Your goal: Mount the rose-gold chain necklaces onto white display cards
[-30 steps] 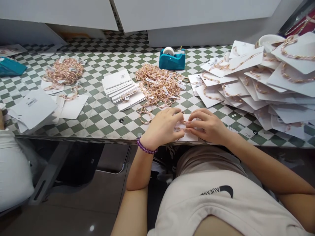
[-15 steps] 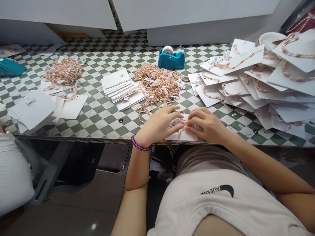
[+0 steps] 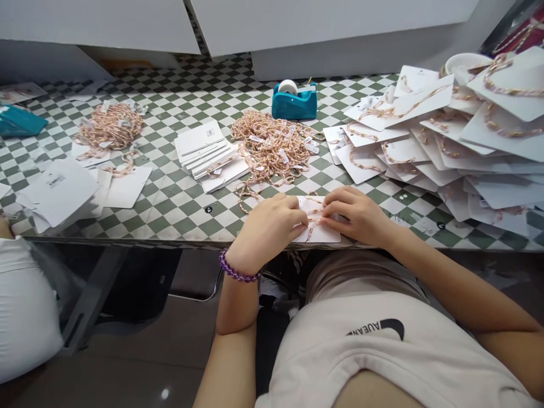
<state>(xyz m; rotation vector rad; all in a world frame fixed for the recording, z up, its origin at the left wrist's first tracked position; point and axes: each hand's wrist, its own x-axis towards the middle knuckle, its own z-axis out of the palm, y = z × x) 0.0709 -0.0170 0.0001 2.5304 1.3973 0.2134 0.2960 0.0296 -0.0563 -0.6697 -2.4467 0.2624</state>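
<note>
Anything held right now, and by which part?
Apparently a pink-and-gold beaded strand, pinched by the right hand where it crosses the white rectangular card. Whether the left hand holds it can't be told.

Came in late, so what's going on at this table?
The person's left hand and right hand are at a white card by the near edge of the checkered table, fingertips at the beaded strand across it; their grip is unclear. Beyond lie a heap of loose strands and, left of it, a stack of white cards. A big pile of cards bearing strands lies to the right.
</note>
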